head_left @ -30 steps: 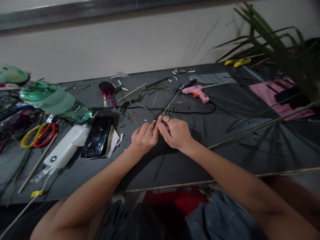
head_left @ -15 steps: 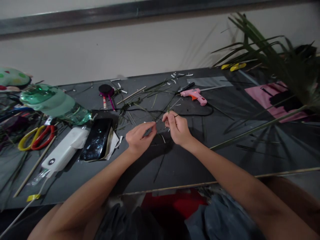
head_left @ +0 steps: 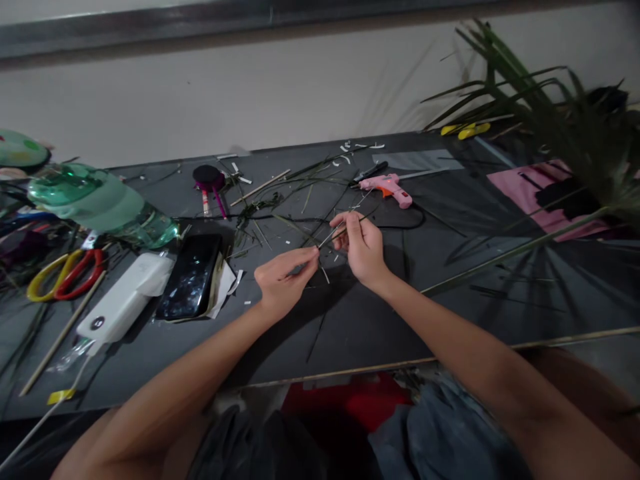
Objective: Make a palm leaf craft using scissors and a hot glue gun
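A thin strip [head_left: 329,237], seemingly of palm leaf, runs slantwise between my two hands above the table. The thumb and fingertips of my left hand [head_left: 286,279] pinch its lower end. My right hand [head_left: 365,252] holds the upper part, thumb against curled fingers. Fine dark strands show by the right fingertips, too small to tell apart. Just beyond the right hand lies a pink glue gun [head_left: 387,189] with an orange trigger. Cut leaf scraps [head_left: 260,208] are scattered past the left hand.
To the left are a black phone [head_left: 193,277], a white power bank [head_left: 127,293], scissors [head_left: 80,273] with red and yellow handles, and a green plastic bottle [head_left: 100,200] on its side. A palm frond [head_left: 530,93] spreads at the right, its stalk [head_left: 500,257] crossing the table.
My right hand has shifted slightly right and up, and its fingers have loosened a little. More of the strip between the hands shows. The left pinch stays, moved slightly right.
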Demonstrator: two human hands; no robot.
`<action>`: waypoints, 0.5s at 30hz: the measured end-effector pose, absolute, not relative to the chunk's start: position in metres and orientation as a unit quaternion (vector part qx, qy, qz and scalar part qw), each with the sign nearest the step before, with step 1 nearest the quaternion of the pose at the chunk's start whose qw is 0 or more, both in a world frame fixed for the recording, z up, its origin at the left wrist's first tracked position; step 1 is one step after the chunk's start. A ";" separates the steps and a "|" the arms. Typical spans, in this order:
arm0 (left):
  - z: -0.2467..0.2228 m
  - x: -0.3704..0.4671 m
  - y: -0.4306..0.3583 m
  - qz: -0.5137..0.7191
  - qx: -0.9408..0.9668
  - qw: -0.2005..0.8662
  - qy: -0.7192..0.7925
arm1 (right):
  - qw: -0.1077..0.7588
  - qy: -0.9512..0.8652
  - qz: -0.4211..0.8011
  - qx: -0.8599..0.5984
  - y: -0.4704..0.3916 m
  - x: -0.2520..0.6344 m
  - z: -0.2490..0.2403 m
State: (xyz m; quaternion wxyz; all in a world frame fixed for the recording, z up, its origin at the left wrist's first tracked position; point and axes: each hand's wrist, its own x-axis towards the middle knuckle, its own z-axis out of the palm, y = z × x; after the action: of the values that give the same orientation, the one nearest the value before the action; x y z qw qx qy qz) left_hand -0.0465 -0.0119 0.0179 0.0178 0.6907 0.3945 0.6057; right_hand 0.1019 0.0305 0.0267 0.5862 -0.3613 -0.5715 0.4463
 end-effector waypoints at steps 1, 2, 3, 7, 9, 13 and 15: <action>0.018 -0.047 -0.012 0.601 0.690 0.036 0.401 | 0.585 -0.572 0.448 -0.361 0.031 0.102 0.027; 0.017 -0.047 -0.011 0.595 0.686 0.065 0.413 | 0.584 -0.572 0.447 -0.362 0.031 0.102 0.028; 0.016 -0.047 -0.011 0.588 0.677 0.109 0.429 | 0.585 -0.573 0.445 -0.364 0.031 0.102 0.028; 0.014 -0.044 -0.009 0.561 0.595 0.355 0.453 | 0.586 -0.581 0.432 -0.364 0.031 0.103 0.027; 0.013 -0.044 -0.007 0.546 0.565 0.427 0.448 | 0.572 -0.604 0.415 -0.368 0.030 0.106 0.028; 0.014 -0.046 -0.003 0.553 0.563 0.394 0.471 | 0.523 -0.684 0.326 -0.391 0.032 0.115 0.032; 0.015 -0.049 0.000 0.564 0.567 0.351 0.486 | 0.518 -0.695 0.281 -0.412 0.035 0.120 0.033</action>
State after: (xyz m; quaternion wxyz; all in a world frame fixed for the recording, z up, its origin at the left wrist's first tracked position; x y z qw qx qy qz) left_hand -0.0488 0.0001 0.0150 0.3508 0.5674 0.4865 0.5642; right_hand 0.1199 0.0349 0.0331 0.5178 -0.4117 -0.6953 0.2810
